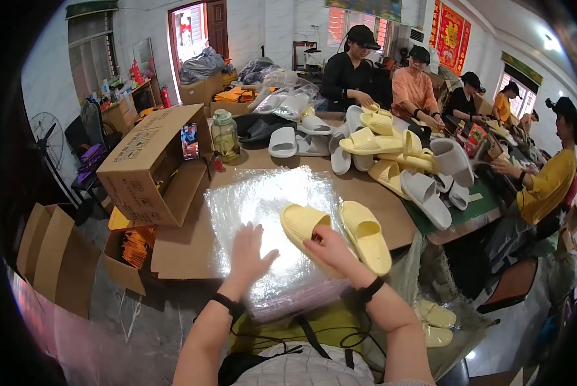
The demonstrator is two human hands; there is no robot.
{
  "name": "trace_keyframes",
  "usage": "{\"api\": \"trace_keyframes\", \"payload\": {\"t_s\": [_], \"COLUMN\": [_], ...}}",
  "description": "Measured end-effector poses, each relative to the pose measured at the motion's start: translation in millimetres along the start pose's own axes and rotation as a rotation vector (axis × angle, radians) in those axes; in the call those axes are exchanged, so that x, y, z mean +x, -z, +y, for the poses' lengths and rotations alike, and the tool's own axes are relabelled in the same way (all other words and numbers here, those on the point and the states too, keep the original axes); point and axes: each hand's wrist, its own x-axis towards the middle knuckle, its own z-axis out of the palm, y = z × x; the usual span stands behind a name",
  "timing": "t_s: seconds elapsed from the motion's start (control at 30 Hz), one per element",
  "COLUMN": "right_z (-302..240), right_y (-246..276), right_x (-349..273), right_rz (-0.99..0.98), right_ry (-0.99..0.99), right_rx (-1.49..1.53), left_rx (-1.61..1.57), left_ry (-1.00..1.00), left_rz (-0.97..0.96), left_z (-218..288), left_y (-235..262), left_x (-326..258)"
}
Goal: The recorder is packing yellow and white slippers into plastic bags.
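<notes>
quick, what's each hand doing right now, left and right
Left hand: open, palm flat on the stack of clear plastic bags.
Right hand: closed on the yellow slipper, beside a second yellow slipper.

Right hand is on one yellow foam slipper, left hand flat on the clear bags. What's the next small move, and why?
Probably lift the top bag's edge with the left hand. It lies flat on the stack of clear plastic bags, pinching nothing, while the right hand already grips the pale yellow foam slipper. The matching second yellow slipper lies beside it, still loose on the stack.
</notes>
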Motion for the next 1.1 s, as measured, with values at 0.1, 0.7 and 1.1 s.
{"api": "trace_keyframes", "payload": {"t_s": [0.1, 0.7, 1.1], "right_z": [20.4, 66.1, 69.1], "right_y": [1.0, 42.6, 15.9], "right_x": [-13.6, 3.6, 29.3], "right_rz": [0.023, 0.355, 0.223], "right_ry": [0.078, 0.015, 0.053], "right_rx": [0.042, -0.316, -0.460], "left_rx": [-0.010, -0.001, -0.007], "left_ry": [0.006, -0.024, -0.003], "left_rz": [0.004, 0.042, 0.051], "left_z": [-3.5, -3.7, -6.4], "left_y": [-1.9, -0.6, -3.1], "left_x": [-0.7, 0.9, -1.0]}}
